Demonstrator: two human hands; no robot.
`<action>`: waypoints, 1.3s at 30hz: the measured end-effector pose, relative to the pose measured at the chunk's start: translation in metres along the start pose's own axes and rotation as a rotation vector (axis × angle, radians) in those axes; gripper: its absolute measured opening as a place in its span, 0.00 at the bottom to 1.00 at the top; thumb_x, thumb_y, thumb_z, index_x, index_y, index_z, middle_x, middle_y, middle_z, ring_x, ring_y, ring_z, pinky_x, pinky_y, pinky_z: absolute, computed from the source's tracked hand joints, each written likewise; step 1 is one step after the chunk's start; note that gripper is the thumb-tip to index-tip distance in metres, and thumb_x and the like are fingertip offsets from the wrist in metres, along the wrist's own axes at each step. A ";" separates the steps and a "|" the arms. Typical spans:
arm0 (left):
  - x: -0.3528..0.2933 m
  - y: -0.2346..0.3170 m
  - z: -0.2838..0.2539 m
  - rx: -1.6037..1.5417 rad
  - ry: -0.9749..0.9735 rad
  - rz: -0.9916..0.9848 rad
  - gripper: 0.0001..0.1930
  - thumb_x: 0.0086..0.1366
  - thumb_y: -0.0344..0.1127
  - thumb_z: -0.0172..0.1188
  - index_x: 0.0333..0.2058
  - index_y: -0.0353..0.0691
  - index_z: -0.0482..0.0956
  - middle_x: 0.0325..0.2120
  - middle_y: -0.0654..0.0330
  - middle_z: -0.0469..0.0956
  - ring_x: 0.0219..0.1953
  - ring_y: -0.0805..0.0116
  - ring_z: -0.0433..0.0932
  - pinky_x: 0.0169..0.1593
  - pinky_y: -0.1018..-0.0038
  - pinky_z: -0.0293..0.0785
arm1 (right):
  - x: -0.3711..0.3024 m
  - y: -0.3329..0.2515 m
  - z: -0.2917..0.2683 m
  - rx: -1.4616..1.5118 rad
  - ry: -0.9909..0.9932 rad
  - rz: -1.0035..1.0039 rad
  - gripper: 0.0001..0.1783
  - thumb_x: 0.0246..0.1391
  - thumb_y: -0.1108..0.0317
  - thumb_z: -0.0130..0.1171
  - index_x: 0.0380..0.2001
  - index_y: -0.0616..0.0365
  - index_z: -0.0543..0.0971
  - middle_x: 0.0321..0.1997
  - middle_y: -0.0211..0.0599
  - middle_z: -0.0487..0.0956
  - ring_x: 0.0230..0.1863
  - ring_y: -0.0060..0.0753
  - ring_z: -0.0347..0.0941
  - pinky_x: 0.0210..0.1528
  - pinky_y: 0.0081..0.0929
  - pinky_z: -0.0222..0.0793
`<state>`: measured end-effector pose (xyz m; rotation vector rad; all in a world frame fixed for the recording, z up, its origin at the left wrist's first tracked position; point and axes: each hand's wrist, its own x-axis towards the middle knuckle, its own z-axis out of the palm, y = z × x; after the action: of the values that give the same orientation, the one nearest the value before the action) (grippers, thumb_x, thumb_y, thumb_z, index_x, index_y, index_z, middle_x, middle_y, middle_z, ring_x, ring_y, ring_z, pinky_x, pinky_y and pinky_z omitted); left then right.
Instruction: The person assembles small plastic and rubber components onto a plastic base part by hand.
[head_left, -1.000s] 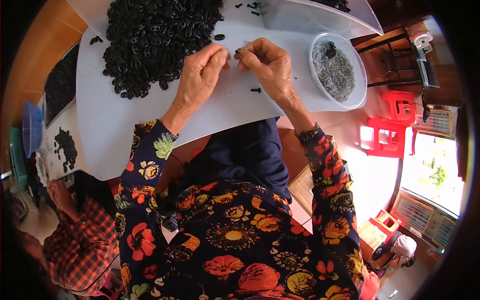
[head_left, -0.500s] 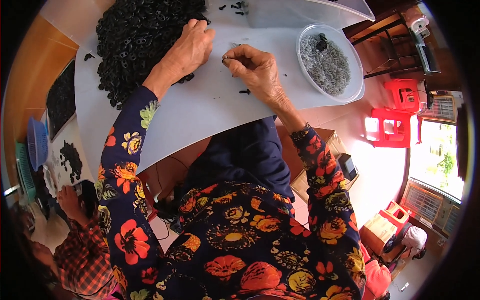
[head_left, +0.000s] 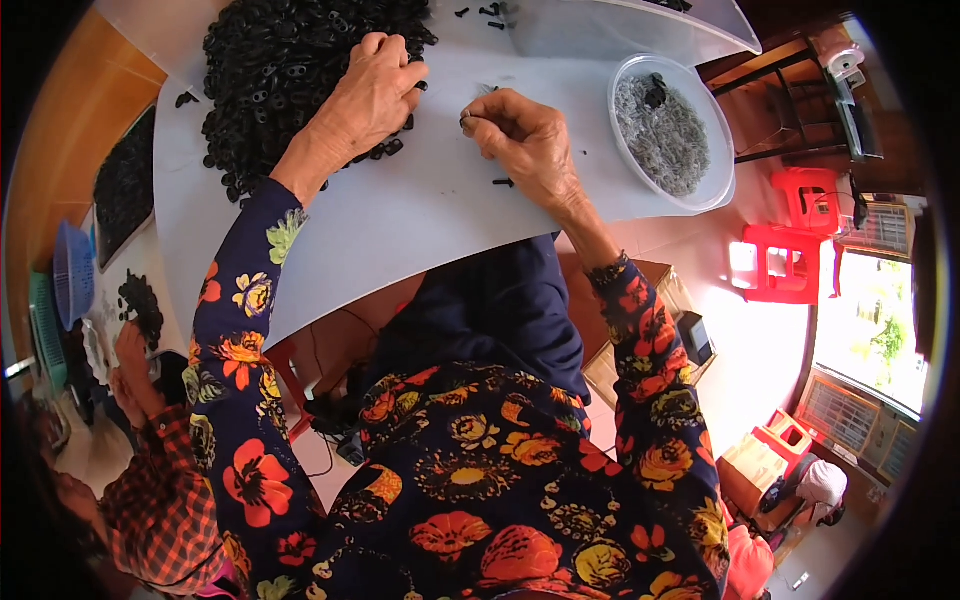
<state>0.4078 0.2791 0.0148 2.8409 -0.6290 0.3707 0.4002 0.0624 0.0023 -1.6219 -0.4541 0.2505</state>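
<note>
Heap: small black oval plastic-looking pieces with paired holes (head_left: 270,110), piled on the smooth pale blue-grey bench (head_left: 430,215) at 11 o'clock from the person's body.
Left hand: the left hand (head_left: 365,95) lies over the heap's 3 o'clock edge, fingers bent downward; whether they grip a piece is hidden, so I cannot tell.
Right hand: thumb and forefinger of the right hand (head_left: 525,145) pinch a small dark piece (head_left: 466,120), tips toward 9 o'clock; its long axis is too covered to read.
Oval feel: probably light, stiff, hard to break and a little slick; the rim at mid-length looks the surest hold.
Oval lie: jumbled, long axes running to every hour.
Black pin: one short black screw-like pin (head_left: 503,183) lies flat, axis 9-to-3 o'clock, its wider end seemingly at 3; likely rigid, best pinched mid-shank.
Tub: round clear plastic tub of greyish translucent bits (head_left: 722,182), 3 o'clock from the right hand.
</note>
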 end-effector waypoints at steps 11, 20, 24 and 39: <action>-0.004 0.019 0.006 -0.247 0.222 0.048 0.07 0.53 0.24 0.59 0.32 0.37 0.74 0.33 0.60 0.73 0.44 0.60 0.68 0.47 0.68 0.69 | 0.001 0.004 0.002 0.101 0.007 -0.012 0.08 0.53 0.73 0.60 0.34 0.67 0.78 0.24 0.27 0.77 0.25 0.14 0.68 0.29 0.15 0.68; -0.019 0.037 0.000 -1.478 0.148 -0.635 0.08 0.64 0.33 0.56 0.37 0.34 0.78 0.26 0.64 0.77 0.31 0.79 0.72 0.35 0.81 0.66 | 0.009 0.004 0.015 0.188 0.028 -0.049 0.08 0.55 0.77 0.55 0.39 0.66 0.77 0.29 0.30 0.78 0.27 0.15 0.68 0.32 0.15 0.68; -0.022 0.041 0.003 -1.614 0.201 -0.631 0.09 0.65 0.34 0.55 0.37 0.34 0.78 0.26 0.64 0.76 0.31 0.77 0.72 0.38 0.80 0.67 | 0.009 0.005 0.016 0.190 0.035 -0.090 0.10 0.55 0.78 0.54 0.41 0.65 0.75 0.31 0.31 0.78 0.28 0.16 0.70 0.34 0.16 0.70; -0.019 0.046 0.003 -1.106 0.231 -0.416 0.06 0.65 0.33 0.54 0.33 0.36 0.76 0.23 0.70 0.73 0.27 0.81 0.69 0.33 0.84 0.68 | 0.007 0.001 0.017 0.167 0.043 -0.101 0.13 0.54 0.78 0.55 0.45 0.63 0.75 0.30 0.29 0.78 0.29 0.15 0.70 0.34 0.15 0.70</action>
<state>0.3716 0.2447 0.0133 1.7550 -0.0947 0.1757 0.4000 0.0806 0.0000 -1.4348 -0.4679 0.1727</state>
